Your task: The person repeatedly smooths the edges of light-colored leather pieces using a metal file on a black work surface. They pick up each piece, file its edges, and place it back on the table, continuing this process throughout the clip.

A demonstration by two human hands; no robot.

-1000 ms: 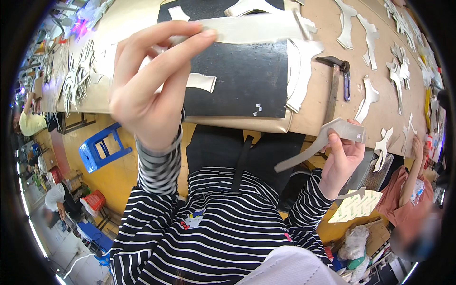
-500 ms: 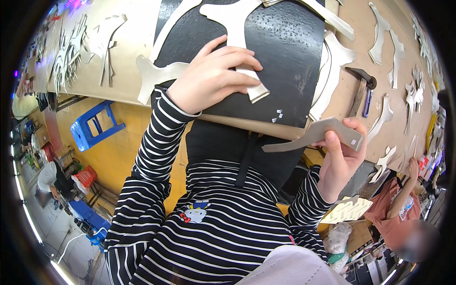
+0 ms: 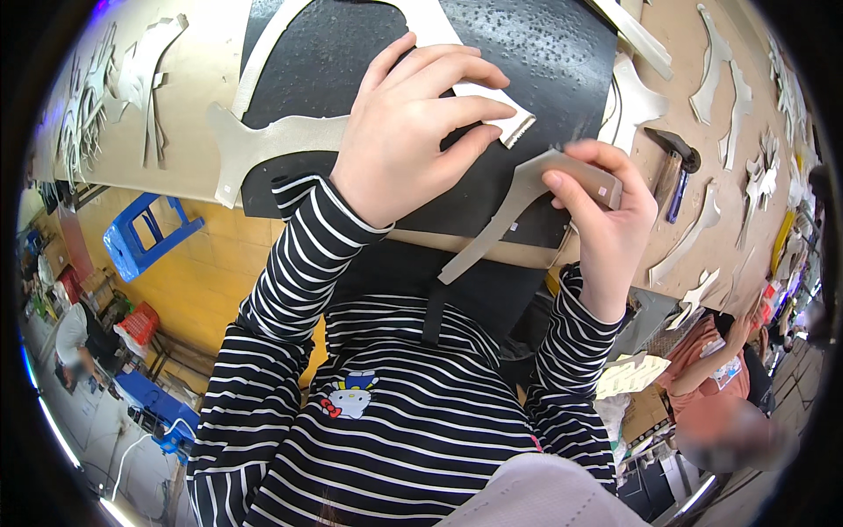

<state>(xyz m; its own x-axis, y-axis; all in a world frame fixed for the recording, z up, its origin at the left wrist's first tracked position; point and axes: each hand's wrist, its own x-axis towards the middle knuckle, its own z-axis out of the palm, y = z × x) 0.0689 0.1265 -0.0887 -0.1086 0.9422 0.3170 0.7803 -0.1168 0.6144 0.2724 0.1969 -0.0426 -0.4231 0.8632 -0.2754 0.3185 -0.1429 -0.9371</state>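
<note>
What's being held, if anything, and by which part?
The right hand holds a curved grey piece by its wider end, between thumb and fingers. The left hand is over a pale piece; whether it grips it cannot be told.

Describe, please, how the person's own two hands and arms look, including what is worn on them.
The left hand and right hand are bare, without gloves. The left sleeve and right sleeve are long and black with thin white stripes; the left cuff looks loose around the wrist.
</note>
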